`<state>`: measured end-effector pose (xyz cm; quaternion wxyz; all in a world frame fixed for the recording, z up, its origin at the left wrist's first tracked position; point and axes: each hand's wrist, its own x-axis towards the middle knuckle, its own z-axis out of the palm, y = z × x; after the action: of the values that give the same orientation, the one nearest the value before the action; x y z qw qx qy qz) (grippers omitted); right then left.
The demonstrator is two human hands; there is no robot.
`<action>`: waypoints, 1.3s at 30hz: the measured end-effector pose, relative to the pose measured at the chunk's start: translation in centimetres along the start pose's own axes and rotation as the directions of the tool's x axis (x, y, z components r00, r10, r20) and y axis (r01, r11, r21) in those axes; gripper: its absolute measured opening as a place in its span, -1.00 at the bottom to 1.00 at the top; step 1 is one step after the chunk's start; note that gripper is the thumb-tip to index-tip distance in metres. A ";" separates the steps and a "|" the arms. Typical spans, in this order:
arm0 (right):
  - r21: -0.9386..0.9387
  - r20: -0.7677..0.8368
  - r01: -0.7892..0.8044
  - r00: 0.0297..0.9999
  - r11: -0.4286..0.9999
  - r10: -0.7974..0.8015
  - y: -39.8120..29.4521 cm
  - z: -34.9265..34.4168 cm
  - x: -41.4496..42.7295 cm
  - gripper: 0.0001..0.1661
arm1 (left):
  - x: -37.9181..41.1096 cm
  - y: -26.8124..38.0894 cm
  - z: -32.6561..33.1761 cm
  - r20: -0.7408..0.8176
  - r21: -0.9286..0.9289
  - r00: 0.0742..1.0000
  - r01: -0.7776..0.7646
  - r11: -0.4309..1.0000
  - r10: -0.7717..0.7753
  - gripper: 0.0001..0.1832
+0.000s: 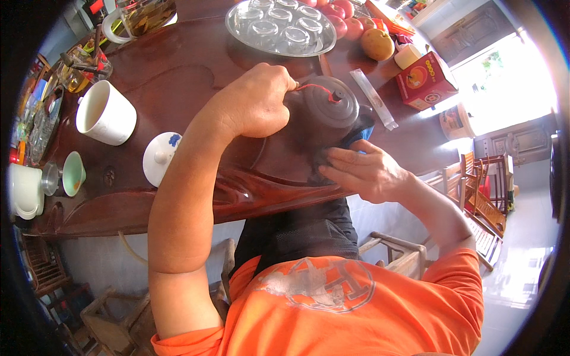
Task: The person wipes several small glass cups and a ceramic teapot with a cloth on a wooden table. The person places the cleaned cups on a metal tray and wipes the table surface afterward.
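Note:
A dark clay teapot (318,122) is at the table's near edge, its lid (329,100) on. From the lid's knob a red cord (314,86) runs to the handle side. My left hand (258,102) is closed in a fist around the handle, which it mostly hides. Low on the teapot's right side, my right hand (369,171) presses a blue and dark cloth (363,135) against the pot; part of the cloth is blurred. Left of my left forearm lie a white lid with a blue motif (156,155) and a white lidless cup (113,118).
A metal tray (231,31) of upturned glasses stands at the back, beside apples (354,29) and a pear (377,44). To the right are a thin packet (374,100) and a red box (425,82). A green cup (73,173) and a glass pitcher (147,18) are leftward.

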<state>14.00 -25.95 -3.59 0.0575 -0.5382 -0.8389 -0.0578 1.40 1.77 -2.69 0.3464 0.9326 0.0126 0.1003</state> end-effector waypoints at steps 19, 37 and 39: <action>1.000 0.009 -0.003 0.748 -0.010 0.664 8.3 0.4 7.1 -0.30 | -0.8 -1.0 -0.7 -0.018 -0.414 0.998 -0.061 0.908 0.058 -0.15; 0.977 0.206 -0.212 0.914 -0.019 0.350 8.8 1.9 9.2 0.00 | -0.5 1.6 1.7 -0.183 -0.112 0.983 -0.051 0.992 0.030 0.53; 0.987 0.148 -0.160 0.892 -0.008 0.427 8.0 2.4 9.7 -0.07 | -0.5 1.5 1.8 -0.138 -0.131 0.990 -0.021 0.991 0.002 0.51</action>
<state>17.22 -13.57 -4.09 0.4997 -0.5071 -0.5053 0.4877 1.18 -0.59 -3.11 0.4049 0.8986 0.0245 0.1670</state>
